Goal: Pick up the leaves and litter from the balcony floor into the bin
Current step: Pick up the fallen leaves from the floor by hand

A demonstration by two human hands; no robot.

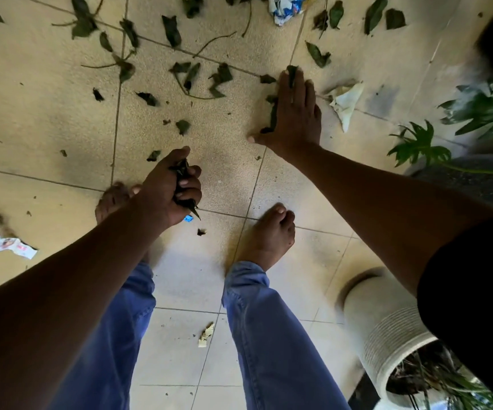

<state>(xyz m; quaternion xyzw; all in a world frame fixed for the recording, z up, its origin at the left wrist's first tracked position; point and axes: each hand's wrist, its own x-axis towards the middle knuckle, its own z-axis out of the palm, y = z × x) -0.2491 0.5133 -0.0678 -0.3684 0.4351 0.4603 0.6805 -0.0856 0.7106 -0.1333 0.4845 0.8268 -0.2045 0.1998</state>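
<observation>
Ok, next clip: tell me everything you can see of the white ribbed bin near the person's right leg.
The bin is a white, round container with fine horizontal ribs around its wall, plastic by the look of it. It appears tilted in this wide view, its open mouth toward the lower right. Dark leaves and stems already lie inside. It stands on the tiled floor. The person's sleeve hides part of it. Neither hand touches it.

The floor (pixel 47 113) is lit by soft daylight, brightest at the far left. The near arms (pixel 387 208) look dark, and gray shadows lie under them. The far right corner is blurry and dark. Straight tile lines bend near the edges.
</observation>
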